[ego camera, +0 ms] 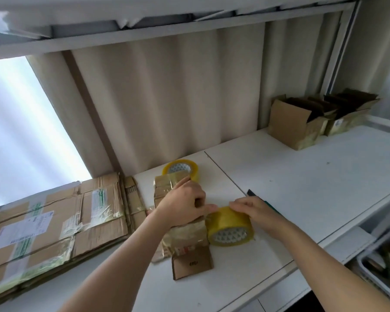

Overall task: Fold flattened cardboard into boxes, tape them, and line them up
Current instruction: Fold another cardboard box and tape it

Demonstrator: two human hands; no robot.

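Cardboard box [180,224], tape-glossed, lies mid-table with near flap open. I see left hand [185,204] pinching tape end on it; right hand [252,209] grips yellow tape roll [230,228]. Bare white table [313,181] right.

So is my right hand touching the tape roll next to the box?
Touching. The head view shows the right hand lying on top of the yellow tape roll, fingers curled over its upper edge, no gap visible.
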